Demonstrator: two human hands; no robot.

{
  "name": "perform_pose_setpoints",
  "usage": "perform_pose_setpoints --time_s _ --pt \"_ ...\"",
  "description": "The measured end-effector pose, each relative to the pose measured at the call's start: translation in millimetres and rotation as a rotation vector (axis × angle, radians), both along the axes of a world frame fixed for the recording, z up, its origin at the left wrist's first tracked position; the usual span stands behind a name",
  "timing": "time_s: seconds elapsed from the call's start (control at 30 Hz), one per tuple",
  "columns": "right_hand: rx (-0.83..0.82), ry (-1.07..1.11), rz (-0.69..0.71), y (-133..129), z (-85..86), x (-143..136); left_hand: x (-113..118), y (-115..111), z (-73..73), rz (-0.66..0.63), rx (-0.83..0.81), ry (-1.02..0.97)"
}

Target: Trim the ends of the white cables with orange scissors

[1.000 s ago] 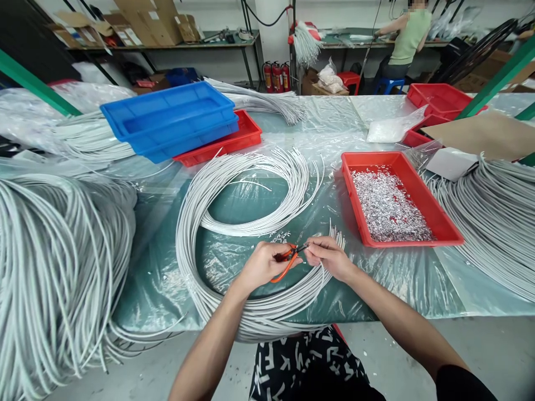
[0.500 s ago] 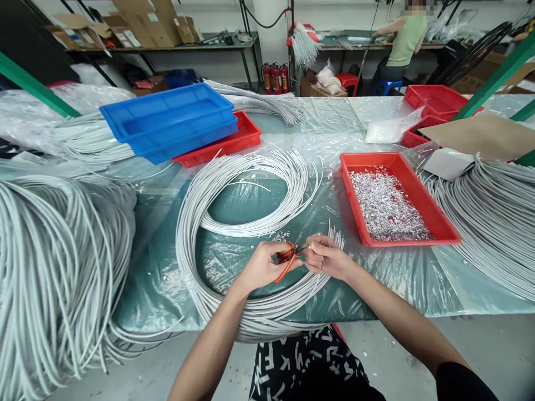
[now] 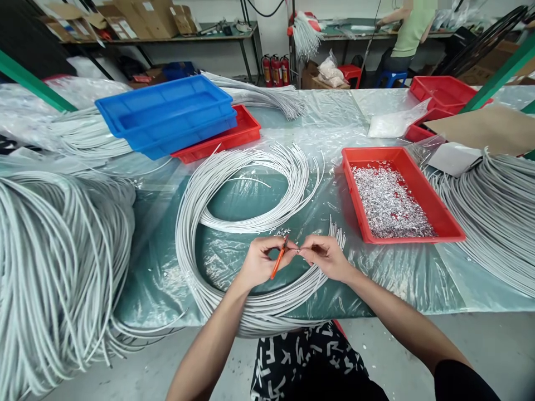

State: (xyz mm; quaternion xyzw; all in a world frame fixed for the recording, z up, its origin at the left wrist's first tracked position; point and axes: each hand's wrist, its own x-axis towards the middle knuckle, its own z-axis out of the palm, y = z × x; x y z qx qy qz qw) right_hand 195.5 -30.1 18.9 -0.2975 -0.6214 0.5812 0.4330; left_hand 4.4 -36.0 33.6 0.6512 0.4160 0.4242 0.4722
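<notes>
My left hand [image 3: 264, 262] is closed around orange-handled pliers [image 3: 279, 257], which lie tilted across its fingers. The tips of its thumb and forefinger meet those of my right hand [image 3: 326, 256] in a pinch. Something tiny sits between the fingertips, too small to make out. Under both hands lies a large coil of light grey cables [image 3: 267, 312], its cut ends fanning out beside my right wrist. A smaller loop of the cables [image 3: 251, 223] is just behind. To the right stands a red tray [image 3: 449, 225] with many small shiny metal pieces [image 3: 388, 200].
Thick cable bundles lie at the left [image 3: 62, 267] and right [image 3: 493, 211]. Blue trays [image 3: 167, 111] rest on a red tray [image 3: 251, 125] behind the coil. Green posts slant in at both sides. A person [image 3: 407, 36] sits at the far bench.
The pliers have swung from pointing at my right fingers to lying back in my left hand. The fingertips of both hands have come together. The view has shifted slightly.
</notes>
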Motion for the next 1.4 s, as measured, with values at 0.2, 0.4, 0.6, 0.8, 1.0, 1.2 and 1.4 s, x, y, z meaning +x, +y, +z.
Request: perform_pose_setpoints --time_s 0.2,0.4,0.6,0.8,1.0,1.2,1.4 --pt "0.229 -0.145 -0.110 -1.5 5.1 -0.8 -0.3 0.6 -4.0 0.019 0.077 0.052" --pt "0.500 -0.281 -0.206 -2.6 0.5 -2.4 2.3 0.3 -4.6 0.052 0.033 0.084" --pt "0.768 -0.351 -0.302 -2.3 -9.8 -3.6 4.3 4.1 4.6 -0.056 -0.296 -0.105" --pt "0.864 -0.389 -0.335 -3.2 -19.1 -4.2 5.2 8.2 1.1 -0.107 -0.573 -0.317" --pt "0.972 -0.348 -0.390 -3.6 -18.3 -6.5 5.3 7.1 -0.5 -0.143 -0.635 -0.420" --pt "0.724 -0.314 -0.390 -2.0 -15.6 -8.7 8.2 4.1 7.7 -0.002 -0.455 -0.277" --pt "0.623 -0.356 -0.372 -2.0 -15.0 -6.8 8.5 3.5 5.7 0.070 -0.309 -0.180"
